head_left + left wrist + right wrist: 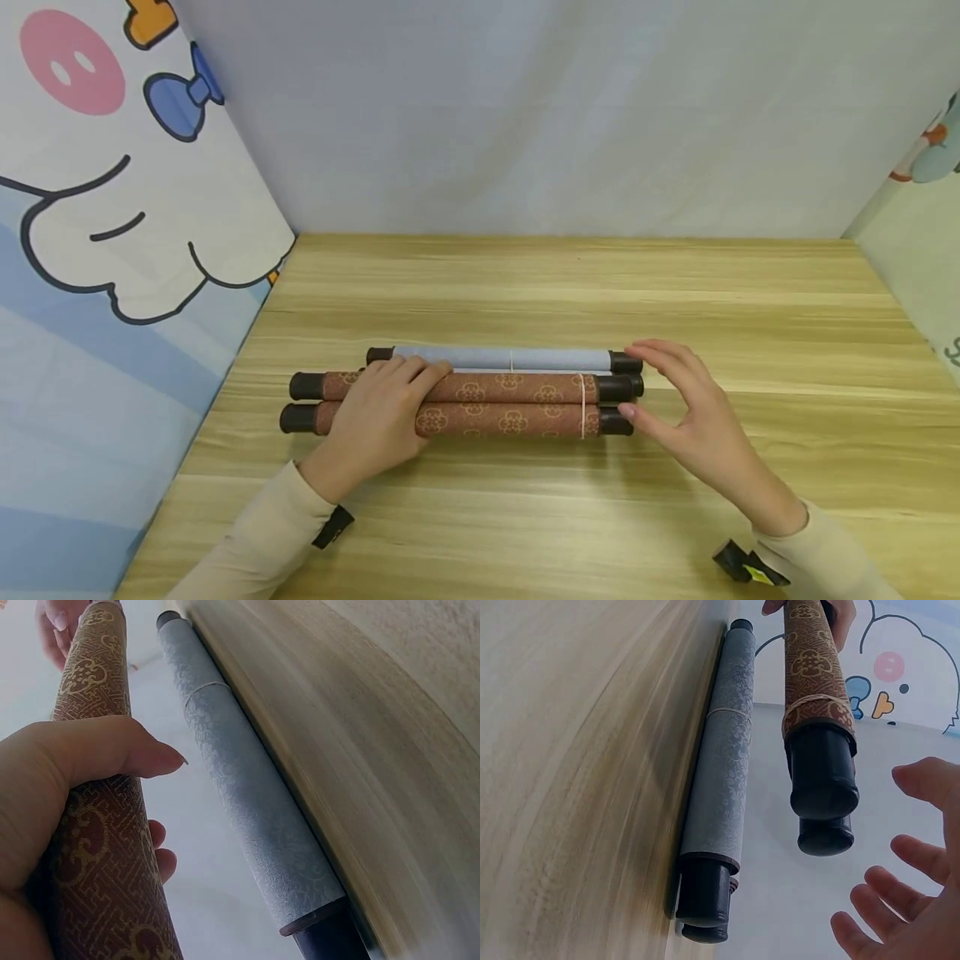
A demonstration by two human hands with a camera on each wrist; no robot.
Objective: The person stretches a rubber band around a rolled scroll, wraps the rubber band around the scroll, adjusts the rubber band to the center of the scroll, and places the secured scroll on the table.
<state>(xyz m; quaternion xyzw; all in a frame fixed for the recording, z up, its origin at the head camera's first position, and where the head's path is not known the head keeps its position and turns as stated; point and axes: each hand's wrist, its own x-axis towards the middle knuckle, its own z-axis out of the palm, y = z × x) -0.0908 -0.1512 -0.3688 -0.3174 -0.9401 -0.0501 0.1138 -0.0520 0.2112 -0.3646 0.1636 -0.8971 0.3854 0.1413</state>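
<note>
A brown scroll (517,422) with gold flower patterns shows two parallel rolls with black end knobs, tied by a thin pale band near the right end. My left hand (378,412) grips it left of the middle, thumb on the near side of the wrist view and fingertips on its far side. In both wrist views it is held up off the table. Behind it lies a light blue patterned scroll (721,765), also banded, on the table. My right hand (701,425) is spread by the right end knobs; the right wrist view shows a gap between its fingers (885,904) and the knobs.
The wood-grain table (570,292) runs back to a pale cloth wall (525,117). A cartoon-printed cloth (150,250) hangs along the left edge, and another printed cloth (907,242) stands at the right.
</note>
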